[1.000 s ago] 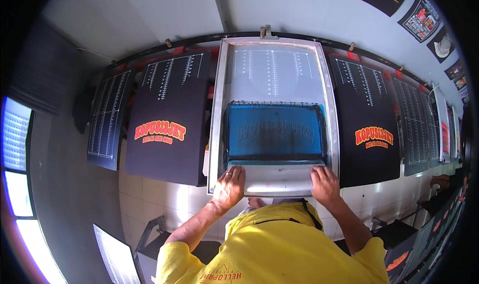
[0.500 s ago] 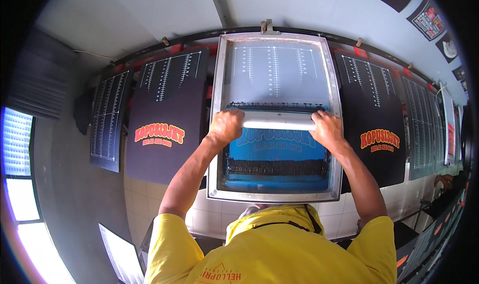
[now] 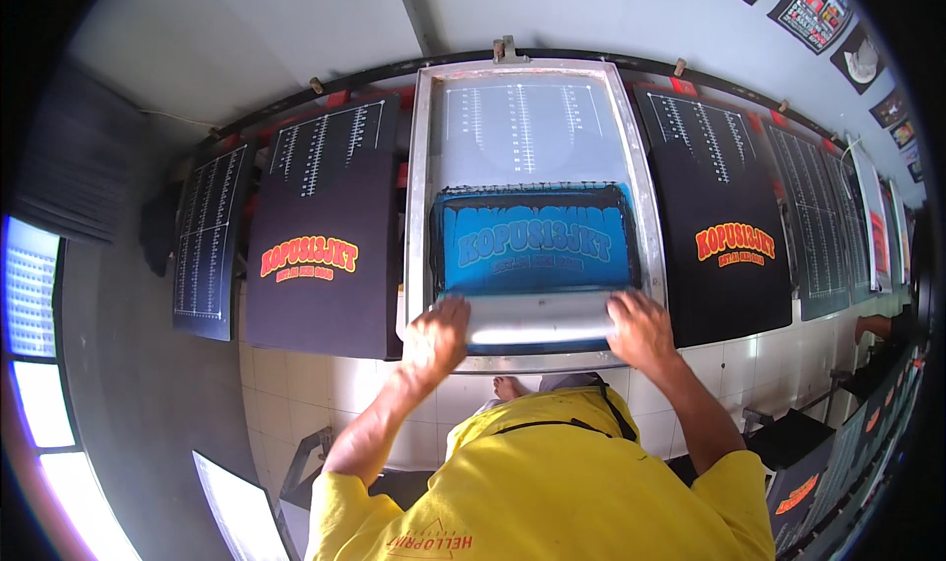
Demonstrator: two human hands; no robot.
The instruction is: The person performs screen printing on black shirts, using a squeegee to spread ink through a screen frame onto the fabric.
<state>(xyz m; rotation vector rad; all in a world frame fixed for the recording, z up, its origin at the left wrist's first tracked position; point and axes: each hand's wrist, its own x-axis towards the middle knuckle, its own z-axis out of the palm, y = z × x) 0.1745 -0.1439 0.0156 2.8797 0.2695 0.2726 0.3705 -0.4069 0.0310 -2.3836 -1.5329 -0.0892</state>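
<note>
Both my hands are wrapped round the ends of a wide silver squeegee (image 3: 537, 319). My left hand (image 3: 437, 341) grips its left end, and my right hand (image 3: 641, 330) its right end. The squeegee lies across the near part of a metal-framed printing screen (image 3: 639, 157). Beyond it shows the blue stencil area (image 3: 537, 243) with arched lettering, edged with black ink (image 3: 537, 191) along its far side. Through the pale mesh at the far end, a board's white ruler marks are visible. What lies beneath the squeegee is hidden.
Dark shirts with red and yellow arched prints lie on boards to the left (image 3: 313, 265) and right (image 3: 734, 246). Bare ruled boards (image 3: 212, 236) stand further out. A black rail (image 3: 394, 71) runs behind. At the far right, part of another person's arm (image 3: 872, 325) shows.
My hands have pulled the squeegee toward me, from the far edge of the stencil to the near end of the screen. The arched lettering is now uncovered.
</note>
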